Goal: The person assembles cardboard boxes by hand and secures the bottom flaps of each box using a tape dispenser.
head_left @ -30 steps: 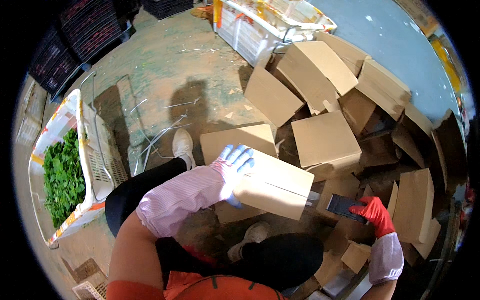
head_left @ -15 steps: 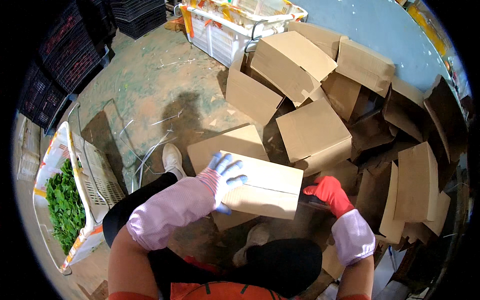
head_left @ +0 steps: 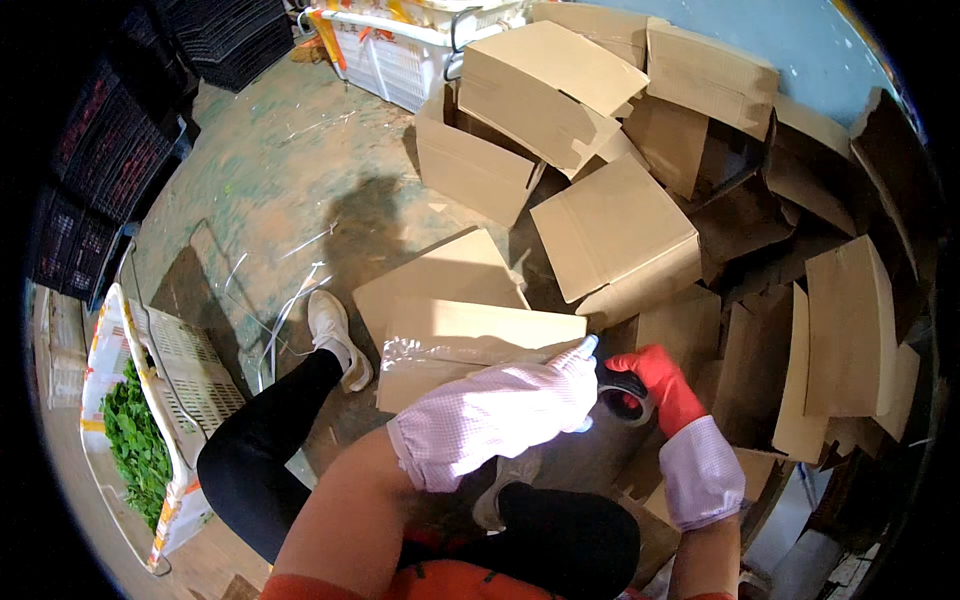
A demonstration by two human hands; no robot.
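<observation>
One cardboard box [head_left: 455, 322], seen in the head view, lies in front of the person, its long axis running across from left to right with a slight downward slant to the right. A glossy clear strip [head_left: 430, 348] shows on its left part. Beyond the box, a second cardboard piece [head_left: 440, 268] is present on the floor [head_left: 280, 180]; whether the two touch cannot be established.

Governing relation: the box extends leftward from both hands, its right end facing them. The left hand [head_left: 584, 385] is the nearer, placed at that end, with its checked sleeve [head_left: 490, 415] crossing the box's near side. Only parts of its fingers show, set apart; the sleeve and glare obscure the rest, so its grip cannot be determined.

The red-gloved right hand [head_left: 660, 385] is curled around a dark, rounded tape dispenser [head_left: 624, 382], just past the box's right end and apart from it. The dispenser sits between the two hands, roughly in line with the long axis. Whether any tape joins it to the box is hidden. Open cartons [head_left: 745, 75] lie farther right.
</observation>
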